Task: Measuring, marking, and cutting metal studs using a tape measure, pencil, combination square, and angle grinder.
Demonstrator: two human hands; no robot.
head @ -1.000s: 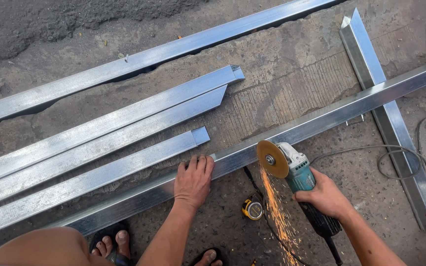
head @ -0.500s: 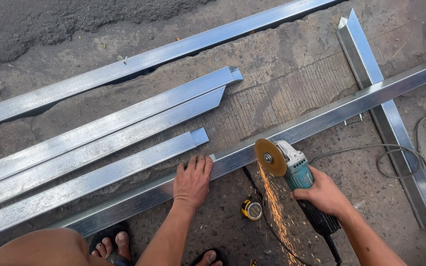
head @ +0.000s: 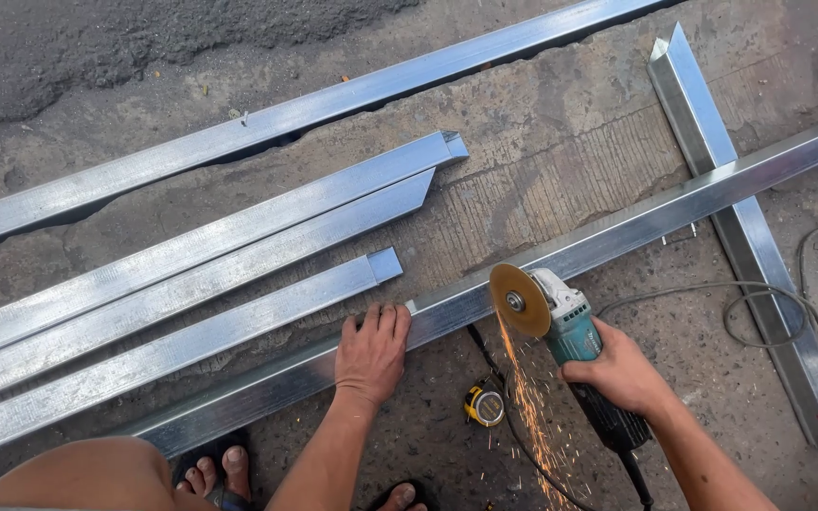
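A long galvanised steel tube (head: 636,227) runs diagonally across the concrete ground. My left hand (head: 372,352) presses flat on it, fingers spread. My right hand (head: 617,371) grips a teal angle grinder (head: 570,326). Its orange cutting disc (head: 515,300) bites into the tube's near edge, just right of my left hand. Sparks (head: 532,416) spray down toward me.
Several cut steel tubes (head: 201,274) lie to the left, another long one (head: 314,118) farther back. A tube (head: 740,237) lies crosswise under the worked tube at right. A yellow tape measure (head: 485,405) and a grey power cord (head: 769,312) sit on the ground. My sandalled feet (head: 222,470) are at the bottom.
The grinder and disc have shifted slightly left along the tube. Sparks keep flying. My left hand has stayed in place.
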